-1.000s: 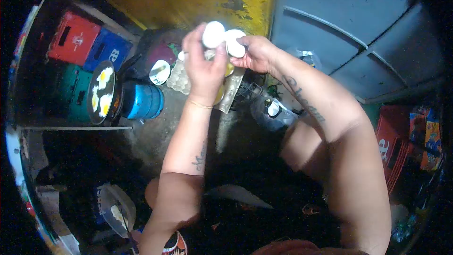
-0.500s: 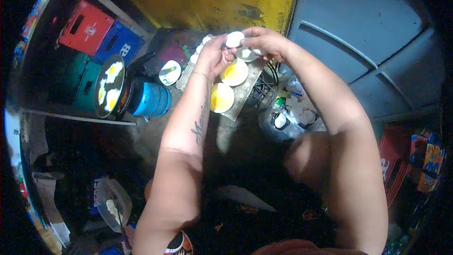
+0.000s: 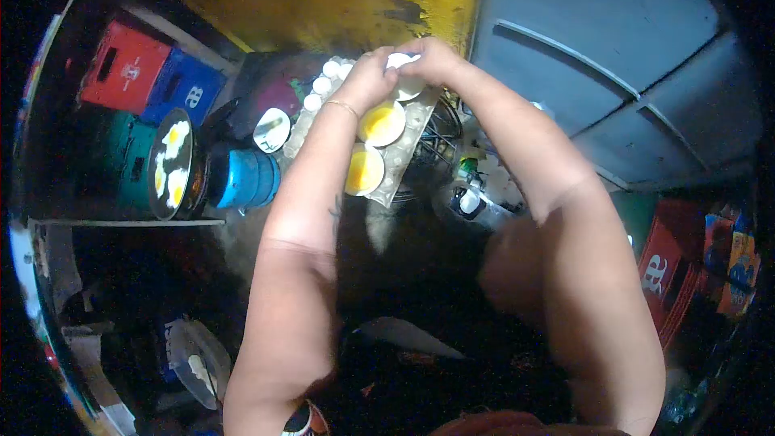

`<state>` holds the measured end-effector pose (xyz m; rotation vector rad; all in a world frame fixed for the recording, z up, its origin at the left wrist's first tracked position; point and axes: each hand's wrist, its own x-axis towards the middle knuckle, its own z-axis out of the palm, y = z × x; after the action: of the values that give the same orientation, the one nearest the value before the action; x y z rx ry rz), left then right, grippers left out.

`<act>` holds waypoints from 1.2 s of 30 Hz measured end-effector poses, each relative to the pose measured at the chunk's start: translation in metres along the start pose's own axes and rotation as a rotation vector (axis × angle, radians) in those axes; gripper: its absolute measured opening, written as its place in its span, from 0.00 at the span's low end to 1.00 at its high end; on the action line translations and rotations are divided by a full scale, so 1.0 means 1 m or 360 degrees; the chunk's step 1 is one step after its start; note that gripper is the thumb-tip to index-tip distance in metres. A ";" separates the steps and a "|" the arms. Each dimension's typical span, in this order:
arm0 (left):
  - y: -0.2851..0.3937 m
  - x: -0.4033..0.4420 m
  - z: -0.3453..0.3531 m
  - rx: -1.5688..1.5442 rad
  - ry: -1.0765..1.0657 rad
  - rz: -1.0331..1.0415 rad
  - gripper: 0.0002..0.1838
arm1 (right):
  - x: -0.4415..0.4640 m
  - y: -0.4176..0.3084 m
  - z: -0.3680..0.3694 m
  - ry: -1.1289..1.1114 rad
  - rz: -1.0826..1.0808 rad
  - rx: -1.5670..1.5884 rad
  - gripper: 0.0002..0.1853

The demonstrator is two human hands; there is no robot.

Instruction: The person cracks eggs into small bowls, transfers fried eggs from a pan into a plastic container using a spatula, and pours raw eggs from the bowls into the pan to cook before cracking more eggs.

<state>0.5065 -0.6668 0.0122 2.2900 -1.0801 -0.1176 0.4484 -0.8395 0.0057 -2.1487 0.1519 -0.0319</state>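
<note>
My left hand [image 3: 371, 81] and my right hand [image 3: 433, 61] meet above an egg tray [image 3: 401, 163], both closed around a white egg [image 3: 401, 59]. The egg shows only in part between the fingers, so I cannot tell whether its shell is cracked. Just under the hands is a bowl [image 3: 410, 90], partly covered by them. Two more bowls stand on the tray, one with yellow egg [image 3: 381, 124] in it and a nearer one with yellow egg [image 3: 366, 170] too. Several whole white eggs [image 3: 322, 85] sit in the tray's far left side.
At left, a dark frying pan [image 3: 171, 165] holds several frying eggs, beside a blue canister [image 3: 253, 178]. A small white dish [image 3: 272, 130] lies left of the tray. Red [image 3: 125, 70] and blue crates [image 3: 187, 87] stand behind. Plastic bags [image 3: 476, 202] lie to the right.
Both hands have drawn closer together around the egg, which is now more covered by fingers. The whole view has shifted a little, so the surroundings sit further left.
</note>
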 end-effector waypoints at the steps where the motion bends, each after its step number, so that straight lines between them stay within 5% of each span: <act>1: -0.001 0.002 0.002 0.0049 0.0008 0.0043 0.25 | 0.001 0.003 0.001 0.0009 0.0031 -0.0031 0.29; 18: -0.031 0.010 0.038 0.0273 0.0016 0.0278 0.21 | -0.021 -0.023 0.007 0.0031 0.0199 -0.0663 0.23; 24: -0.010 -0.003 0.016 0.0494 -0.0022 0.0078 0.23 | -0.030 -0.037 -0.005 -0.0063 0.0150 -0.0892 0.26; 36: 0.020 -0.030 -0.005 0.0288 0.0548 0.0258 0.22 | -0.031 -0.025 0.001 0.0291 -0.0210 -0.1083 0.18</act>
<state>0.4747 -0.6524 0.0222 2.2563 -1.1212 0.4397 0.4204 -0.8210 0.0269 -2.8329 0.1391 -0.2902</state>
